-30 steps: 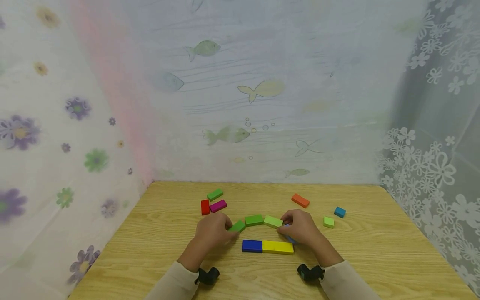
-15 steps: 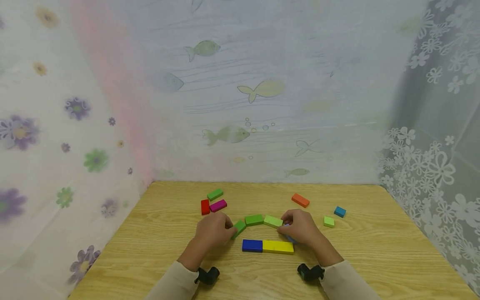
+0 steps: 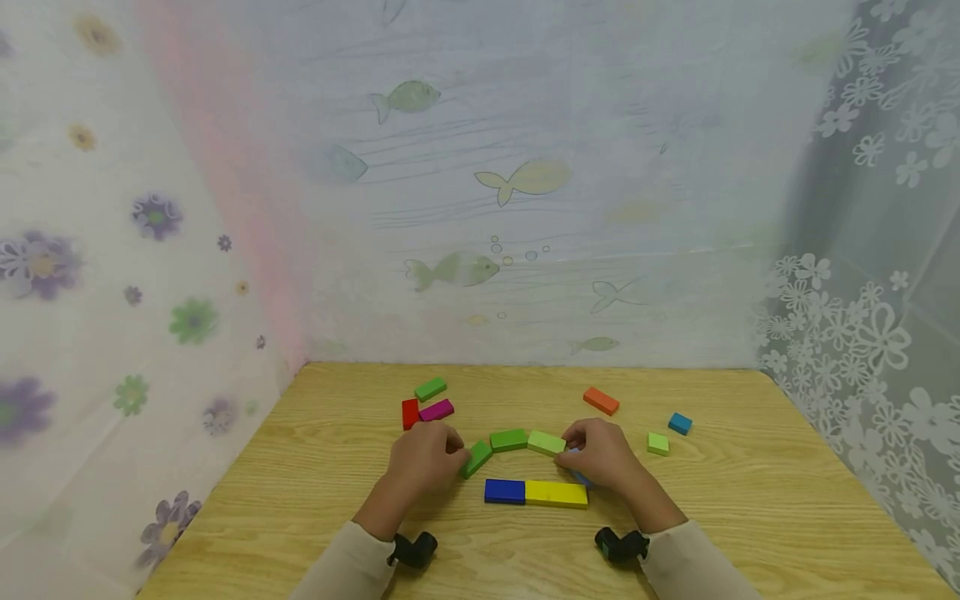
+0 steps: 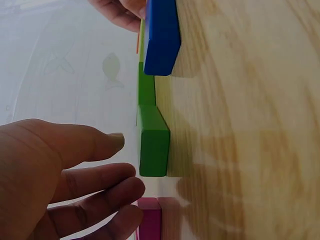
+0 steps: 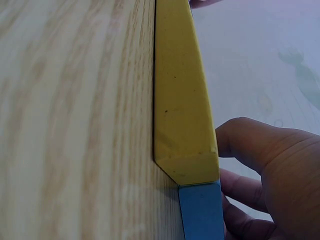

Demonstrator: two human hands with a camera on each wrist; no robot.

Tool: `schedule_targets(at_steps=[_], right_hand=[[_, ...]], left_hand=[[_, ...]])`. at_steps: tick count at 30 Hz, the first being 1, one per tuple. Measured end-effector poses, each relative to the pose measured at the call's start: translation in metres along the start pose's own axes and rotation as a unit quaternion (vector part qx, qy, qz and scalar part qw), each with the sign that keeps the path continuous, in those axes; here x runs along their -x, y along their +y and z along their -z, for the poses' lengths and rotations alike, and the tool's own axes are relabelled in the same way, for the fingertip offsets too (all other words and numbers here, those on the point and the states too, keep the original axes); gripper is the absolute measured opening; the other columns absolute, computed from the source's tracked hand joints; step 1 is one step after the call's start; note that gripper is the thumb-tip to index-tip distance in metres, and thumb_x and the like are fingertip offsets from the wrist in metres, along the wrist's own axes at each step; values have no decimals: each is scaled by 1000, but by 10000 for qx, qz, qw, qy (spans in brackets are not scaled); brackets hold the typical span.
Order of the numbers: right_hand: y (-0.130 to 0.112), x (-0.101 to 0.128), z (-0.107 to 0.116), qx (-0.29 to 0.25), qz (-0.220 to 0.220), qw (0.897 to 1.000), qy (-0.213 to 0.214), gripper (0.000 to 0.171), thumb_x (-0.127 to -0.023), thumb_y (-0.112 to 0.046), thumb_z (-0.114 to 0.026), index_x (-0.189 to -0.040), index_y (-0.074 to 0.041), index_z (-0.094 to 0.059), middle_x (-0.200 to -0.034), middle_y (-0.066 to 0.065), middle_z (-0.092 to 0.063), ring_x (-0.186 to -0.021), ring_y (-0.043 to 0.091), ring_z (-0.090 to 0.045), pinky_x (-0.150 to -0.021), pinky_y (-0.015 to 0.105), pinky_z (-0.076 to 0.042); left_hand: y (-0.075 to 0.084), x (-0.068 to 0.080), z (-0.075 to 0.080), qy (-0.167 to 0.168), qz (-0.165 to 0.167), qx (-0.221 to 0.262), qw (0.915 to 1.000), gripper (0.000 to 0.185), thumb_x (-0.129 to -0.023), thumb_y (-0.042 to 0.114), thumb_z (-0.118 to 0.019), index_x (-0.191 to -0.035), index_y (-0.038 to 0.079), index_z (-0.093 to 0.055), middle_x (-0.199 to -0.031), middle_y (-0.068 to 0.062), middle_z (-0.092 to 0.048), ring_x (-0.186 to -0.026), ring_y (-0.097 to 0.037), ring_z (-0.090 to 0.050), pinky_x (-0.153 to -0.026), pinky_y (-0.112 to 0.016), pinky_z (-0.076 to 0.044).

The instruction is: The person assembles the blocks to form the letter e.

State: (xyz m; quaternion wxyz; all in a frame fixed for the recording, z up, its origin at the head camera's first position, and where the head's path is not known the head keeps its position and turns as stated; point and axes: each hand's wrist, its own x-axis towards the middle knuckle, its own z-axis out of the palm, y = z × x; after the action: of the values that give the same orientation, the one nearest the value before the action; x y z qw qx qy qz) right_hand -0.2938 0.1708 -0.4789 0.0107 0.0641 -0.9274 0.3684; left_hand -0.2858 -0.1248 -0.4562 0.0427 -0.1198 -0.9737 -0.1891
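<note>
left hand w/ green block now steeper vs 1 s ago

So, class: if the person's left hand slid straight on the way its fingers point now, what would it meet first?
Most likely the tilted green block: the left hand points right at its near end, with fingertips just short of it in the left wrist view. Contact itself is unclear.

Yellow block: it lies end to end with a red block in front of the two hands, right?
Not red. In the head view the yellow block lies end to end with a dark blue block, in front of the left hand and right hand.
</note>
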Motion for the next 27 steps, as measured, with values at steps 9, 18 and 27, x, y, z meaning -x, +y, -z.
schedule_targets(at_steps=[9,18,27], right_hand=[[-1,1,1,13,5,10000,2,28,-72,-28,-83,-94,-16,-71,-84,-5,-65,-76,8,-57,-71,30,-50],[-1,2,2,5,46,10000,-3,28,-72,-25,-83,-94,-14,-71,-85,-3,-65,-77,9,-57,-71,31,-50],[0,1,1,-16,43,10000,-6,26,-72,-27,-83,-93,-18,-71,-85,-5,-65,-77,8,-57,-71,30,-51]], left_hand=[[-15,-5,10,508,152,422,9977,21,-83,30,-73,-101,19,-75,-94,6,-70,-80,-11,-63,-59,-28,-49],[-30,-13,13,497,244,648,9964,27,-84,20,-72,-110,15,-72,-108,-1,-69,-90,-17,-63,-70,-35,-52],[-40,-8,10,-208,-93,813,9964,46,-80,-5,-61,-120,17,-67,-117,-5,-66,-108,-27,-62,-77,-39,-53]])
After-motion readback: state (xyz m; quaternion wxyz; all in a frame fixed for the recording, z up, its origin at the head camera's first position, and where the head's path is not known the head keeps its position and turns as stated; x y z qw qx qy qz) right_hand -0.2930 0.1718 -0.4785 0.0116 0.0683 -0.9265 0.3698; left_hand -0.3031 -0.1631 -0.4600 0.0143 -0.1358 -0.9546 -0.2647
